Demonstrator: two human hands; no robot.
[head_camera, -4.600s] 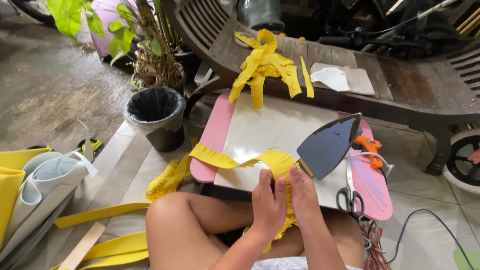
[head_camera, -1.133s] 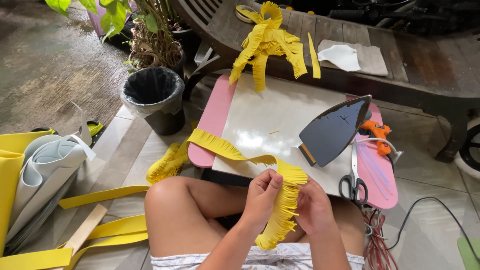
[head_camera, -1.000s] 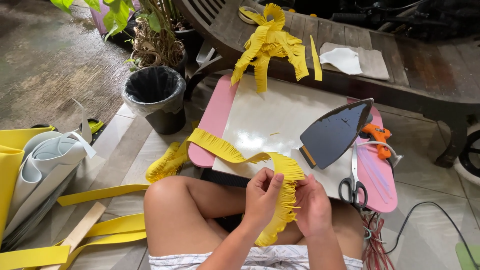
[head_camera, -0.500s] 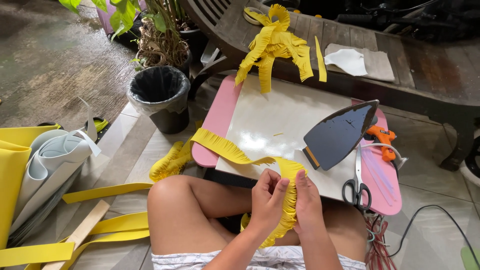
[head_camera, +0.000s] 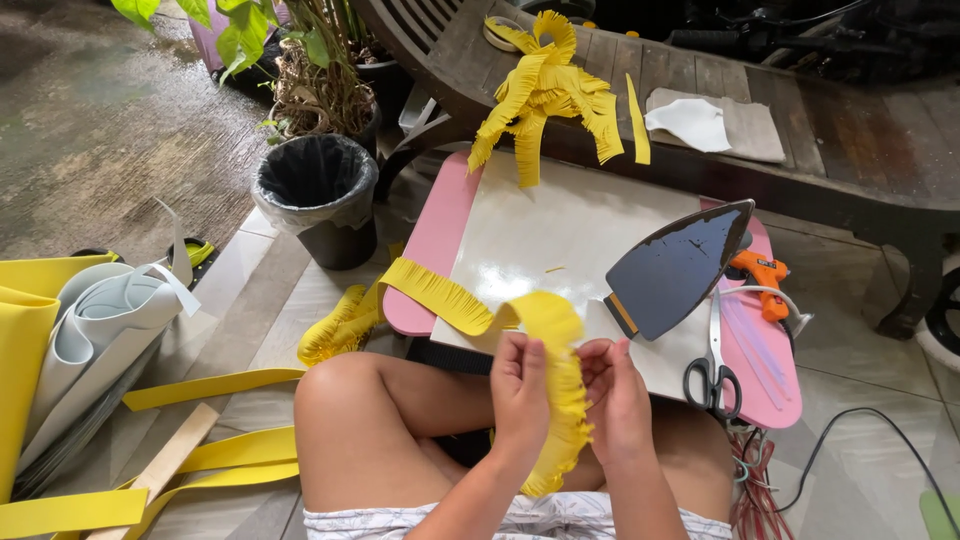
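Observation:
A long yellow fringed foam strip (head_camera: 558, 345) runs from the floor over the pink table's corner and arches up between my hands. My left hand (head_camera: 520, 388) pinches it from the left, and my right hand (head_camera: 616, 390) grips it from the right, both just above my lap. The strip's lower end hangs down between my knees. Just beyond my hands lies a glossy white board (head_camera: 560, 240) on the pink low table (head_camera: 435, 235).
An upended iron (head_camera: 675, 270), scissors (head_camera: 714, 370) and an orange glue gun (head_camera: 760, 275) sit at the table's right. A pile of fringed yellow strips (head_camera: 545, 90) lies on the wooden bench (head_camera: 850, 130). A black bin (head_camera: 318, 195), foam rolls (head_camera: 80, 340) and yellow strips (head_camera: 210, 385) are on the left floor.
The view has shifted slightly. My hands stay on the strip and have worked it a little, so the arch of fringe now stands higher between them.

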